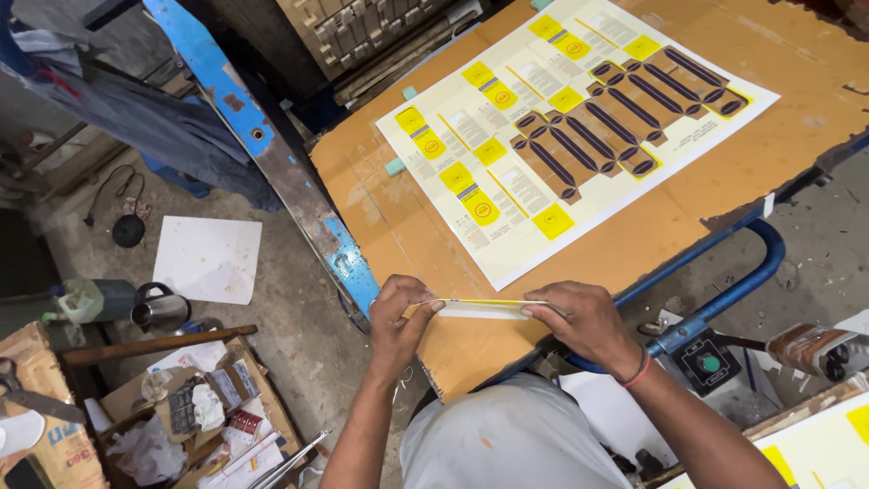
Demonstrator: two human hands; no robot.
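Note:
My left hand (398,319) and my right hand (584,319) together hold a thin printed card sheet (484,309) edge-on, one hand at each end, just above the near corner of a brown cardboard-covered table (398,226). The sheet shows white and yellow along its edge. Farther up the table lies a large printed sheet (561,127) of flat carton blanks in cream, yellow and dark brown. A red band sits on my right wrist.
A blue metal frame bar (272,154) runs along the table's left side and a blue tube (760,263) curves at the right. On the floor at left lie a white paper (208,258), a steel kettle (161,310) and open cartons of clutter (199,407).

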